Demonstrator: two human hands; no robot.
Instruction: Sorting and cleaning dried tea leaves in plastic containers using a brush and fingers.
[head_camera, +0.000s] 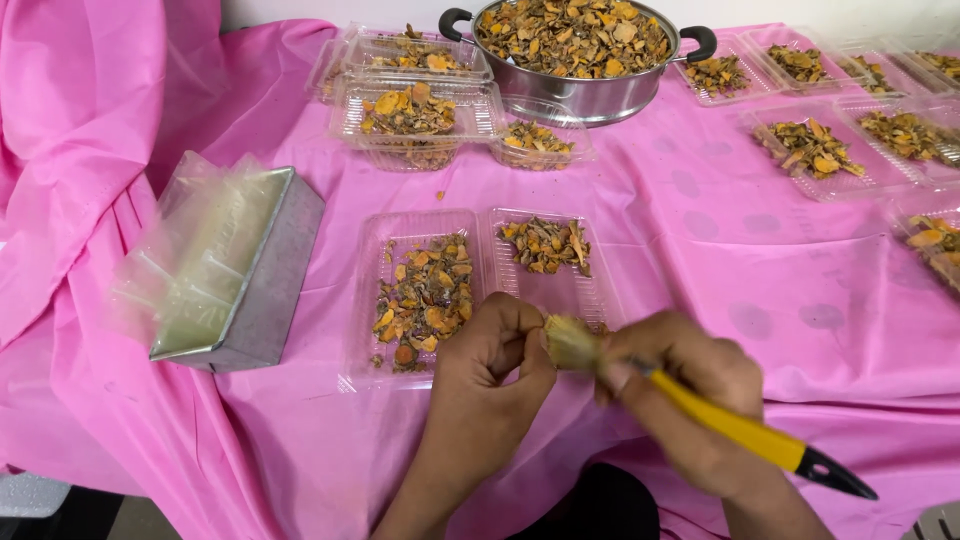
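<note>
The brush (700, 400), yellow-handled with a black tip and pale bristles, sits in the right hand (690, 400), whose fingers are curled tight around the front of the handle just behind the bristle head. That head reaches across to the left hand (495, 350), which is closed into a loose fist, thumb and fingertips pinched together on something too small to make out. Both hands hover over the near edge of the tabletop (760, 300), draped in pink cloth, just in front of an open clear clamshell tray (480, 290) holding dried orange-brown slices (425, 300) in both halves.

As a judgement, the pinched bit could slip from the left fingertips under the bristles and fall off the near edge into the lap, since the hands are partly past it. A wide stroke might also flick dust or flakes into the tray. Farther back stand a steel pot (580, 90) heaped with slices and more filled trays; a metal tin (250, 270) of plastic bags lies toward the left edge.
</note>
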